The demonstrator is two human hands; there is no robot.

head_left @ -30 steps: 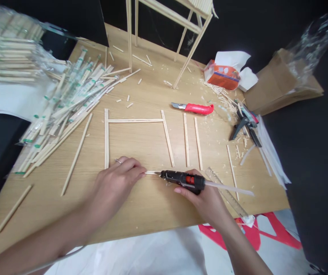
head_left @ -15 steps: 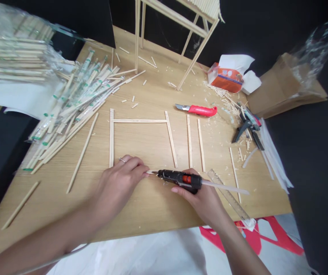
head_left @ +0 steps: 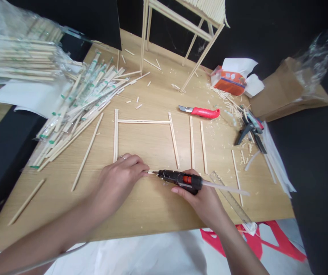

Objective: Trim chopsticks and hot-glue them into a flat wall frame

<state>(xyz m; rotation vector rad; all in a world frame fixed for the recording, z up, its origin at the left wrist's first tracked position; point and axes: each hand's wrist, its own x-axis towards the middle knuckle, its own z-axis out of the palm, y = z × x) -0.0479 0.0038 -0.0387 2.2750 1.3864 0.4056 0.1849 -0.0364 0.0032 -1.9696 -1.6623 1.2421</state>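
My right hand (head_left: 201,198) grips a black hot glue gun (head_left: 178,178) with a clear glue stick (head_left: 227,187) jutting from its back. Its nozzle points left, at the end of a thin wooden stick (head_left: 151,172). That stick is pinched in the fingertips of my left hand (head_left: 125,172), and most of it is hidden behind the fingers. Beyond my hands lies a flat frame of paired wooden chopsticks, with a crossbar (head_left: 143,122) between two uprights; my left hand covers the lower end of the left upright (head_left: 116,133).
A red utility knife (head_left: 204,112) lies past the frame. Wrapped chopsticks (head_left: 75,99) are heaped at left. A stick-built structure (head_left: 178,19) stands behind. At right are a tissue box (head_left: 229,82), paper bag (head_left: 286,88), black clamp-like tool (head_left: 249,131) and clear ruler (head_left: 234,202).
The camera view has shifted slightly, so the tabletop things appear a little further right and lower. Both hands, the glue gun and the stick keep nearly the same pose.
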